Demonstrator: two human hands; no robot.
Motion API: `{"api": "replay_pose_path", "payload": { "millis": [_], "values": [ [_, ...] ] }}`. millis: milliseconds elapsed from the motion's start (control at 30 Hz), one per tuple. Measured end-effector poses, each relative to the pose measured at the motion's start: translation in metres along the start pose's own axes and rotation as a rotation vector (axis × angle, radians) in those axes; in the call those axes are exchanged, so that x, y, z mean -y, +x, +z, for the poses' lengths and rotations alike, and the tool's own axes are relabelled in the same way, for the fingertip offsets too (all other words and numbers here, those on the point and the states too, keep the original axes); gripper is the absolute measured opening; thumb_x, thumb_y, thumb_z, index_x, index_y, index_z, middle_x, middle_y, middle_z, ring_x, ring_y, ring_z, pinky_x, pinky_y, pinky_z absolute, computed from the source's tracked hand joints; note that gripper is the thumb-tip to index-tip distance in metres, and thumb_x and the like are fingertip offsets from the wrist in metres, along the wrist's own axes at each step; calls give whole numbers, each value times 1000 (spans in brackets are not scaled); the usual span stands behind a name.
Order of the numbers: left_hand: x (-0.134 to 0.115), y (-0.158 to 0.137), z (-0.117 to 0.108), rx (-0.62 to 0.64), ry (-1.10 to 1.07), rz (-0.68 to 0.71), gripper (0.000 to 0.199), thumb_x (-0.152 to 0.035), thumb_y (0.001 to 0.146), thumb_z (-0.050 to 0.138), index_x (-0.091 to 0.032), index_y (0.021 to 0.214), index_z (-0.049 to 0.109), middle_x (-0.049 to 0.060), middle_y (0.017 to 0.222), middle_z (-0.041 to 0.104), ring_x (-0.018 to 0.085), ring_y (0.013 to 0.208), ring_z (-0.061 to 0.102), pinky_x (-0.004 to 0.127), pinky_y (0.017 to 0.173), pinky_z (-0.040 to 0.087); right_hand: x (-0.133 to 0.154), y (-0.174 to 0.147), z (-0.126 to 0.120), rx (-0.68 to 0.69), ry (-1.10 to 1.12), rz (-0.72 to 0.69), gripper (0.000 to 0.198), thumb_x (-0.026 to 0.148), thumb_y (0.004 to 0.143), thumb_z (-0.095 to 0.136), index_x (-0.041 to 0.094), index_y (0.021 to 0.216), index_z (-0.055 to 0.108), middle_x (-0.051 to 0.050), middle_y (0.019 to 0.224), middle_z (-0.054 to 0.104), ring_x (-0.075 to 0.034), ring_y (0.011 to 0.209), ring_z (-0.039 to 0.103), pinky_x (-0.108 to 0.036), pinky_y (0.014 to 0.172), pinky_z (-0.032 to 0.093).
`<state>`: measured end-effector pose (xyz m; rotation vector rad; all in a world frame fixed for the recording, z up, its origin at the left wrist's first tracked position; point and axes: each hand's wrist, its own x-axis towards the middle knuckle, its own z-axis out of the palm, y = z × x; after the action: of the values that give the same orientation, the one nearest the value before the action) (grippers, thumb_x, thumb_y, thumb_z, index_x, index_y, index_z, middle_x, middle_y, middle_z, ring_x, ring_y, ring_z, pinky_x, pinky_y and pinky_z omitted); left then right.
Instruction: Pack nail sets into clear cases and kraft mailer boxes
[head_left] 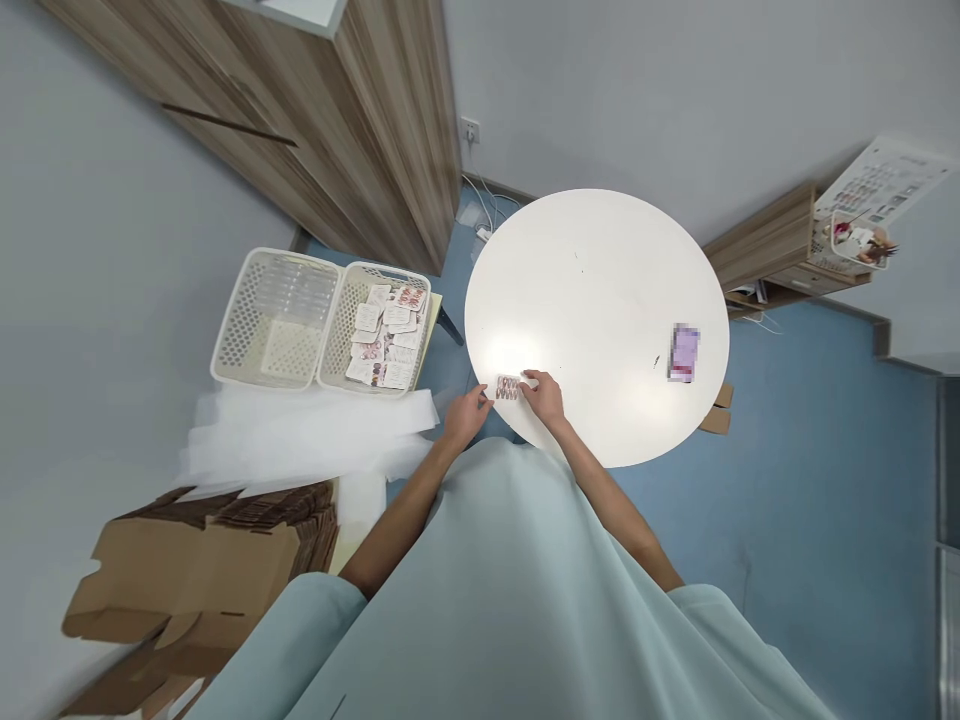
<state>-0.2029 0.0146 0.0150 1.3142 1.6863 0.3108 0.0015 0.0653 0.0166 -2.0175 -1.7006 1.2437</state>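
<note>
A small card of press-on nails (508, 388), with rows of reddish-brown nails on a pale backing, is at the near left edge of the round white table (592, 290). My left hand (466, 414) has its thumb and fingers at the card's left edge. On the opposite side, my right hand (545, 398) pinches the right edge between thumb and fingers. The nails face up toward me. Whether the card rests on the tabletop or is slightly raised, I cannot tell.
Left of the table, a white basket (325, 360) holds many similar cards; another basket (232, 335) holds clear plastic trays. White packing sheets (300, 435) and flattened cardboard boxes (195, 565) lie nearer me. A blurred purple item (683, 352) lies on the table's right.
</note>
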Motion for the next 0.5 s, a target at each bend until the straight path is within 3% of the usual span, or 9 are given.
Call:
{"api": "replay_pose_path", "payload": {
  "millis": [200,500],
  "values": [
    [8,-8,-30,-29,-50,28,46,-30,97,62,-21,142,66,8,112,82,29,91,75,40,86,55,21,-13,-2,-48,46,-25,33,31,96,66,23,127,72,-9,131,73,-18,83,71,-36,89,57],
    [31,-31,-106,-130,-135,55,44,-35,98,60,-27,141,66,1,112,82,21,87,77,34,87,59,85,-31,15,-84,82,-131,31,34,96,63,23,124,73,-8,127,74,-18,81,73,-38,86,60]
  ]
}}
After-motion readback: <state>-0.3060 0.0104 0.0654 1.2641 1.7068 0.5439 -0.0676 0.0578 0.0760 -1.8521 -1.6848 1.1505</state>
